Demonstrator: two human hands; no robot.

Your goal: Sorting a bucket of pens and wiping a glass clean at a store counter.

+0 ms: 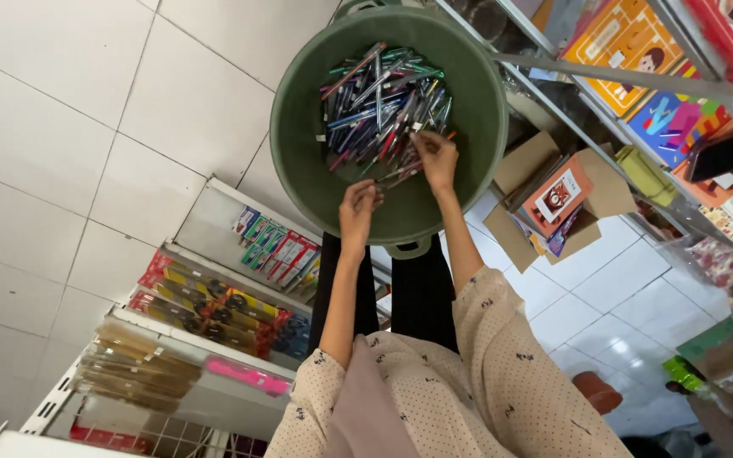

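Basin: a round green plastic basin [299, 127] sits on the white tiled floor [61, 102] in front of the person's legs, low enough that both arms reach down into it.
Pens: a loose heap of pens [379, 102] in many colours lies against the far side of the basin's bottom, leaving the near part bare.
Right hand: the right hand [436, 157] rests at the near edge of the heap, fingers [424, 141] pinched together on one or two pens, which keeps the rest of the pile undisturbed.
Left hand: the left hand [358, 208] hangs over the bare part of the basin, fingers curled inward; whether they hold a pen I cannot tell.
Surroundings: a cardboard box [553, 199] of booklets stands just beside the basin, under a metal shelf [629, 85] of bright books; a low rack [214, 297] of packaged goods is on the other side.
Hidden: the basin's far rim is cut off at the top edge, and the near handle is partly hidden behind the left wrist.
Hard to make out: single pens blur together in the heap.
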